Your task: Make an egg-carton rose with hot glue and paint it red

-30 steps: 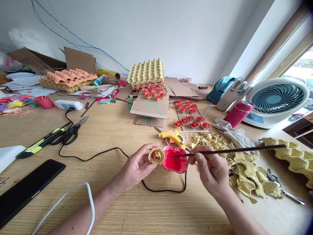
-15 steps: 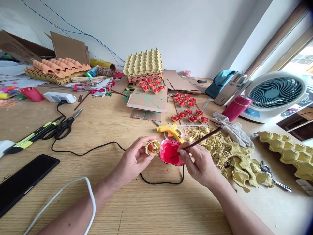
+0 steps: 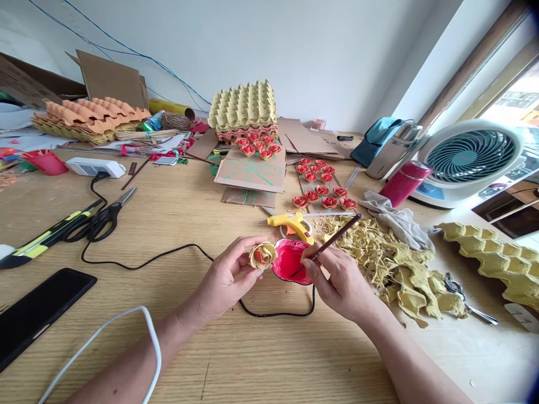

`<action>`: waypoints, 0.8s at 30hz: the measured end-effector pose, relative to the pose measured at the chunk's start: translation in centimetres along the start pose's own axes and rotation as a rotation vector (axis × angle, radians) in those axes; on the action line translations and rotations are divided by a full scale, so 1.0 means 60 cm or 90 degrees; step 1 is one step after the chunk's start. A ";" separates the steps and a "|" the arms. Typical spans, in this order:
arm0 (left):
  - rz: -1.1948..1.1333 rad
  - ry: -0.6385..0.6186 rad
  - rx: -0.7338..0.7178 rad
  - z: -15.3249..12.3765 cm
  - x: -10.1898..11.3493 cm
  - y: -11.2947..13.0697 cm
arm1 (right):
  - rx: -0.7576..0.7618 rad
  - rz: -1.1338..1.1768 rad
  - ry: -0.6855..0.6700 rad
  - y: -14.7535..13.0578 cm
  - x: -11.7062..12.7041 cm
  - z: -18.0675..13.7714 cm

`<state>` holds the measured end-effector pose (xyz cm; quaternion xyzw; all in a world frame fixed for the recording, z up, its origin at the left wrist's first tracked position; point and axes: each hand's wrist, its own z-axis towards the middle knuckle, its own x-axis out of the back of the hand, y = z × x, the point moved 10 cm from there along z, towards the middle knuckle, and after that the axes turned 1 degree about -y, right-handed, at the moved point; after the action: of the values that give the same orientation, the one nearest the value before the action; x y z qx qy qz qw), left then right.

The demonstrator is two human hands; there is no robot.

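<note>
My left hand (image 3: 227, 278) is closed round a small yellow egg-carton rose (image 3: 262, 255) with some red paint at its centre. Right beside the rose sits a small cup of red paint (image 3: 289, 261) on the wooden table (image 3: 181, 213). My right hand (image 3: 339, 280) pinches a thin dark paintbrush (image 3: 332, 240), its tip dipped into the red paint and its handle slanting up to the right.
A yellow glue gun (image 3: 290, 222) lies just behind the cup, its black cord looping under my hands. Painted red roses (image 3: 322, 188) rest on cardboard. Egg-carton scraps (image 3: 391, 264) pile at the right. Scissors (image 3: 105, 219), a phone (image 3: 37, 308), a fan (image 3: 469, 160) and egg trays (image 3: 244, 106) surround.
The brush swung from lying level across the cup to slanting steeply with its tip in the paint. My right hand moved slightly left toward the cup; the view shifted.
</note>
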<state>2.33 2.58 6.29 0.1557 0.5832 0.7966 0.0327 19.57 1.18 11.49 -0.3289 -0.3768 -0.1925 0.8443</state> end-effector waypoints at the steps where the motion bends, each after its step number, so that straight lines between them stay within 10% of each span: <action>1: 0.013 0.006 -0.004 0.000 0.002 0.002 | -0.004 0.004 0.001 0.001 0.001 0.000; 13: 0.190 -0.001 -0.070 -0.008 -0.005 0.020 | 0.016 0.168 0.249 -0.004 0.067 -0.039; 24: 0.165 -0.051 -0.068 -0.009 -0.023 0.026 | 0.185 0.129 0.137 -0.089 0.050 -0.006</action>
<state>3.69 1.28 7.32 0.2594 0.5134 0.8170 -0.0395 18.62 -3.07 15.76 -0.2175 -0.2731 -0.0846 0.9332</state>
